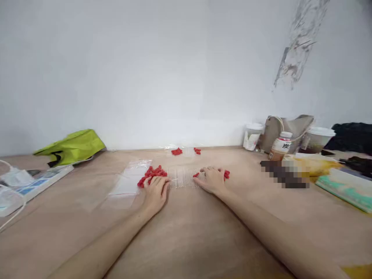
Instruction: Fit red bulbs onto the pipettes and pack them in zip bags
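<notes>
In the middle of the table lies a row of thin, pale, see-through strands (183,177) side by side. My left hand (156,190) rests at the row's left end, fingers closed, and a thin white stick (174,179) juts from its fingertips. Beside and partly behind that hand is a pile of small red fuzzy pieces (152,173). Over the row's right end, my right hand (214,179) has thumb and forefinger closed about a small red piece (196,175). More red pieces (226,175) show just beyond this hand, partly covered by it.
Clear plastic bags (130,177) lie left of the pile. Two small red heaps (176,151) sit by the wall. At left are a green bag (75,147) and a power strip (43,184); at right, a lidded cup (252,137), a bottle (281,146) and a tissue pack (347,186).
</notes>
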Demonstrator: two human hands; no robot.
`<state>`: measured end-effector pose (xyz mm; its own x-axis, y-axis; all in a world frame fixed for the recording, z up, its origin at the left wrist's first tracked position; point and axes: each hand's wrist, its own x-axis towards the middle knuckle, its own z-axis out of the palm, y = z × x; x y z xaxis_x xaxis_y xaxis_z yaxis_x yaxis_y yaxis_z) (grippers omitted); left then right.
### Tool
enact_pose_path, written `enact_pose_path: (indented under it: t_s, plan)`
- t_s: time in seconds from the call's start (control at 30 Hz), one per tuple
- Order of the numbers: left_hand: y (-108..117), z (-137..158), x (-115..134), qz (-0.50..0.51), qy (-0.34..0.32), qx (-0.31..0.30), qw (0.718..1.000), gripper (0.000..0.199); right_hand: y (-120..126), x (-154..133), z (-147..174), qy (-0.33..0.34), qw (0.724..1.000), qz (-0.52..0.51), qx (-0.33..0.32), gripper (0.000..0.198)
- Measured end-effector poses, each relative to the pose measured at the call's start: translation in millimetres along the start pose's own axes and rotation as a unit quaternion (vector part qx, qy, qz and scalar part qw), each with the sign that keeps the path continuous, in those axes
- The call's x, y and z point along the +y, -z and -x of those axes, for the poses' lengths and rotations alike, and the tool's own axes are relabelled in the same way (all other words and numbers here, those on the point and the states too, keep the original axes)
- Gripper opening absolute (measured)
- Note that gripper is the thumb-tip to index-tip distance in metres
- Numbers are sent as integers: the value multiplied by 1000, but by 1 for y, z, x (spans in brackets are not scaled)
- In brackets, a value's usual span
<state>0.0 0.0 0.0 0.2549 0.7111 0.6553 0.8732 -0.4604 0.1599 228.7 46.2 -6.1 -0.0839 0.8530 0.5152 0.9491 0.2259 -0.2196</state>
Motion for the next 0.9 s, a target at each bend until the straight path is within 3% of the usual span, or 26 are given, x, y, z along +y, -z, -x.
enact_pose_path:
  t_s: [0.3,0.57,0.73,0.9]
  plan:
    - [-6,0,-1,10,-19,-3,1000,19,-2,-7,-12,91,993,-19,-75,25]
    - [-6,2,0,9,-41,-14,999,19,15,-1,-8,85,988,-125,14,16]
    - [-8,-6,8,8,-103,-50,993,17,18,6,8,142,980,-132,38,13]
    - [-17,-18,16,26,-117,-33,992,16,8,6,25,177,975,-122,52,23]
